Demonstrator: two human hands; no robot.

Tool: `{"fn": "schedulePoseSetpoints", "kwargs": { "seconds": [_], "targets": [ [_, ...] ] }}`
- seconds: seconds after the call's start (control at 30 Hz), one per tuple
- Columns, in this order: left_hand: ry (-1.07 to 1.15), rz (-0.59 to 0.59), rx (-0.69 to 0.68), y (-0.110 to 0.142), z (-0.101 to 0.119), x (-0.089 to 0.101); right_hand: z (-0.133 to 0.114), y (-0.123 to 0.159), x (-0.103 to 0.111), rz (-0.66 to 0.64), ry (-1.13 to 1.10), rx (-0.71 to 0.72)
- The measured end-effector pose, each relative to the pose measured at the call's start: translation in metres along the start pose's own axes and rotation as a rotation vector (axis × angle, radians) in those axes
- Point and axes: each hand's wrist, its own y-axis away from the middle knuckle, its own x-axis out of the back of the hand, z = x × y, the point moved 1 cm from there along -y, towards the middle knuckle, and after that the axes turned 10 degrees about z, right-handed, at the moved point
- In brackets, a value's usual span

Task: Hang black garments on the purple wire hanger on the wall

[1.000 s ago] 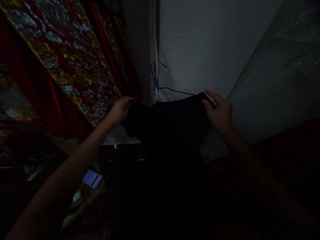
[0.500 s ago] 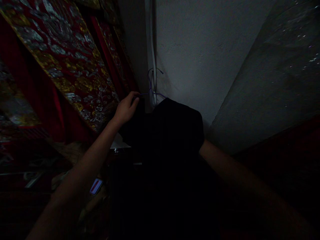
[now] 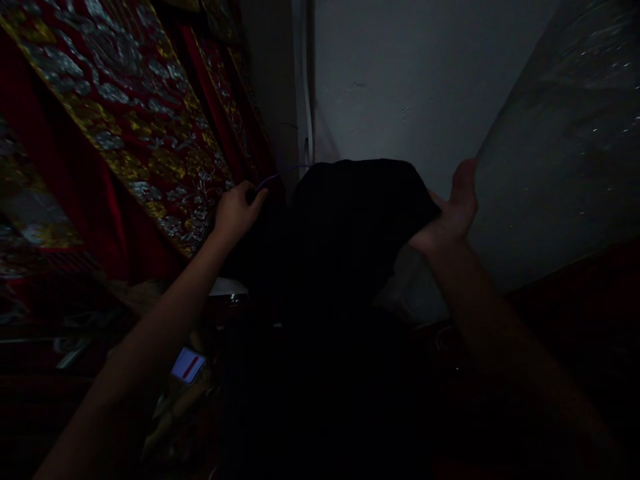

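Observation:
A black short-sleeved shirt hangs on a thin purple clothes hanger, against the wall corner. Most of its lower part is lost in the dark. My left hand is closed around the shirt's left shoulder and the end of the hanger. On the other side, my right hand is at the sleeve's edge with its thumb raised and spread away. The sleeve covers part of its fingers, and the palm shows.
At left hangs a red cloth with gold and silver embroidery. A lit phone lies low on the left. Behind the shirt is a pale wall with a cable running down the corner; clear plastic sheeting hangs at right.
My right hand has come out of the sleeve and moved up and right, lifting that side of the shirt. The hanger has tilted and shifted left; my left hand moved slightly left.

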Motion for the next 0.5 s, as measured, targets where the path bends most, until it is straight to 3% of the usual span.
{"fn": "schedulePoseSetpoints", "kwargs": {
  "seconds": [0.07, 0.17, 0.2, 0.27, 0.33, 0.5],
  "targets": [
    [0.103, 0.03, 0.063, -0.004, -0.002, -0.003, -0.018, 0.006, -0.007, -0.195, -0.216, -0.085],
    [0.378, 0.011, 0.131, 0.004, 0.003, -0.003, -0.031, 0.034, -0.027, -0.739, -0.579, -0.149],
    [0.468, -0.002, 0.132, 0.009, 0.008, -0.001, -0.03, 0.045, -0.034, -0.837, -0.593, -0.143],
    [0.622, -0.027, 0.118, 0.022, 0.025, 0.003, -0.022, 0.066, -0.051, -0.817, -0.462, -0.088],
    [0.766, -0.069, 0.15, 0.033, 0.048, 0.008, -0.013, 0.084, -0.068, -0.655, -0.265, 0.002],
    [1.173, -0.428, 0.389, 0.048, 0.104, 0.006, -0.019, 0.102, -0.102, -0.375, 0.029, 0.243]
  ]
}}
